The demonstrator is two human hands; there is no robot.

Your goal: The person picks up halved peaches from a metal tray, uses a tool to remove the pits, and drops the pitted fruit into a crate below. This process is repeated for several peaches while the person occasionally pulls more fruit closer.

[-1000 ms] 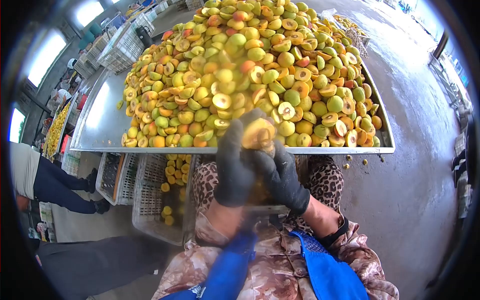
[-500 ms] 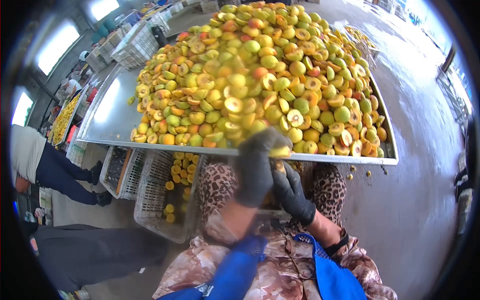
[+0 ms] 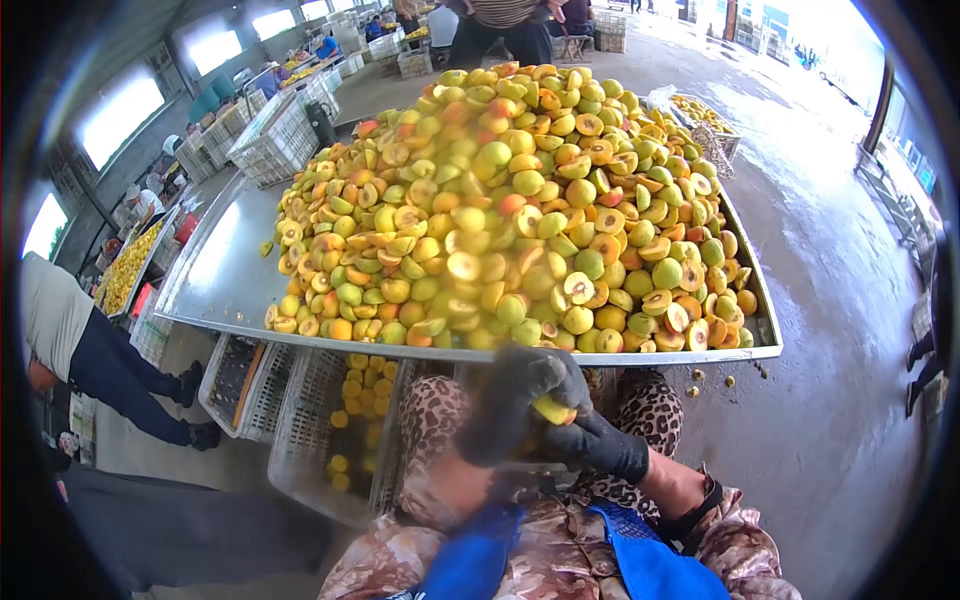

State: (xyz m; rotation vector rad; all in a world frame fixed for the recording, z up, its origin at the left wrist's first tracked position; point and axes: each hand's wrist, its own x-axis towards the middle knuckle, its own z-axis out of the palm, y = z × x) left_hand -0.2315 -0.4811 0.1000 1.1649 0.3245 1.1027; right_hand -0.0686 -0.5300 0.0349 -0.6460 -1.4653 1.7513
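Observation:
My left hand [image 3: 515, 405], in a dark glove and blurred, is closed over a yellow-green peach half [image 3: 553, 410] just in front of the tray's near edge. Against it from the right presses my right hand [image 3: 603, 447], also gloved, with its fingers curled beneath the fruit. Whatever else the right hand grips is hidden between the two hands. Beyond them a metal tray [image 3: 220, 255] bears a large heap of halved peaches [image 3: 590, 200], green, yellow and reddish, several with brown stone hollows showing.
Below the tray, left of my knees, a white plastic crate [image 3: 310, 440] holds yellow peach halves [image 3: 355, 395]. Another crate [image 3: 250, 385] stands beside it. A person's dark-trousered legs [image 3: 135, 370] are at the left. Stacked crates [image 3: 275, 140] stand behind the tray.
Both hands have come down and toward my body, away from the tray edge, with the peach half between them. My view has tilted up, showing more of the hall and a person behind the heap.

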